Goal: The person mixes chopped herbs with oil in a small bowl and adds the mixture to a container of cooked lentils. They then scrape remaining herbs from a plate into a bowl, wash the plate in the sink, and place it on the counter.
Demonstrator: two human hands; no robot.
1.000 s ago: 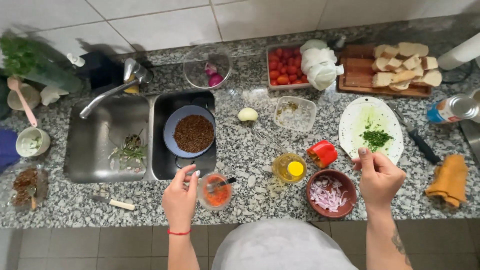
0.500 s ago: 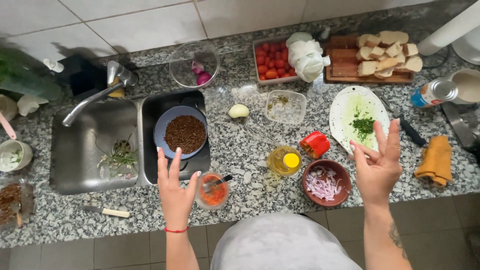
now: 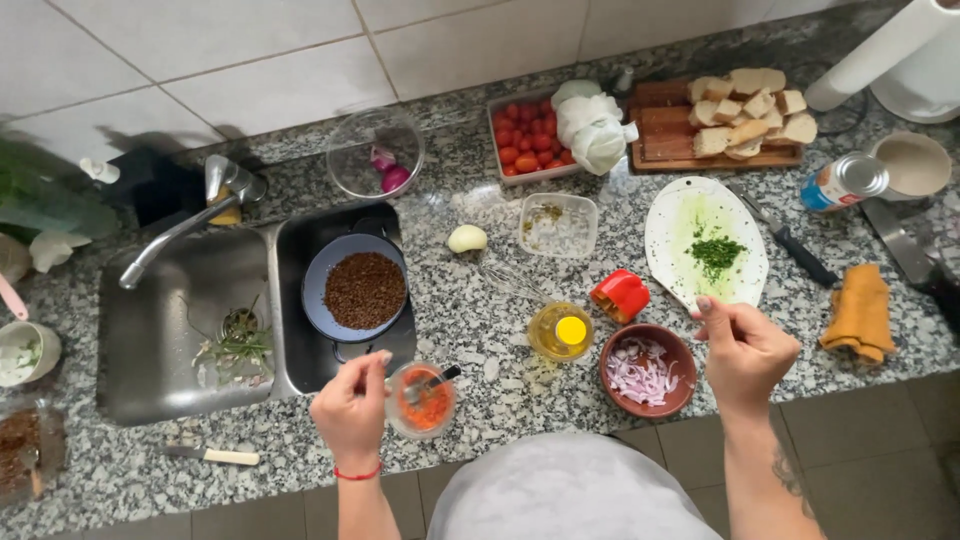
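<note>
Left hand (image 3: 352, 405) loosely curled, fingertips at the rim of a small clear cup (image 3: 424, 400) of red-orange paste with a spoon (image 3: 436, 380) propped in it; touching or just beside, hard to tell. Cup close to the front edge of the desk (image 3: 480, 300), just beside the sink (image 3: 190, 320). Right hand (image 3: 745, 350) raised and half closed, holding nothing visible, hovering near the brown bowl (image 3: 647, 369) of chopped onion.

Likely trouble: a nudge to the cup, tipping it toward the sink or off the edge, given the leaning spoon shifting its weight. Also a risk: the right wrist dropping and catching the brown bowl's rim, or brushing the small glass of yellow liquid (image 3: 560, 331) close by and spilling it across the granite. Red pepper piece (image 3: 620, 295) beside the white board (image 3: 706, 250), easily knocked.
</note>
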